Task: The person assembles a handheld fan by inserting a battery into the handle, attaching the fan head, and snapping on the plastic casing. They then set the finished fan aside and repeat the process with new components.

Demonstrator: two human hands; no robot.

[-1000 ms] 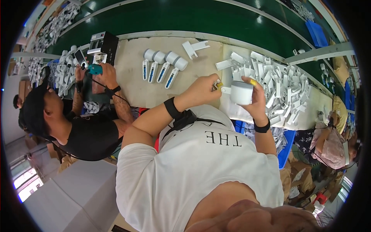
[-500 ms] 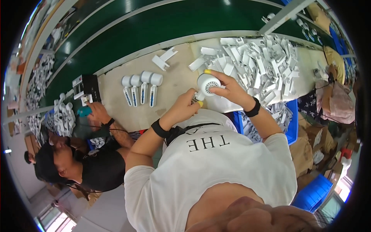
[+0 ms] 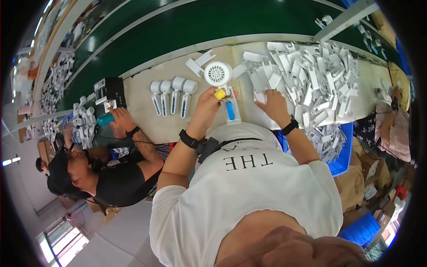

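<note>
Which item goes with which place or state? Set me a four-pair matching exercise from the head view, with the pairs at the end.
1. Fan-like white unit
2. Four white units
3. Heap of loose white parts
4. Bin

A. Spread over the right part of the table
B. Blue, with white pieces inside
C. Held in the left grip
D. Side by side in a row, left of the left grip

Pairs: 1-C, 2-D, 3-A, 4-B

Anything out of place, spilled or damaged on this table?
Nothing looks spilled or damaged. Slightly odd: white casing parts lie askew left of the vented unit in the left hand, apart from the jumbled heap of casings.
</note>
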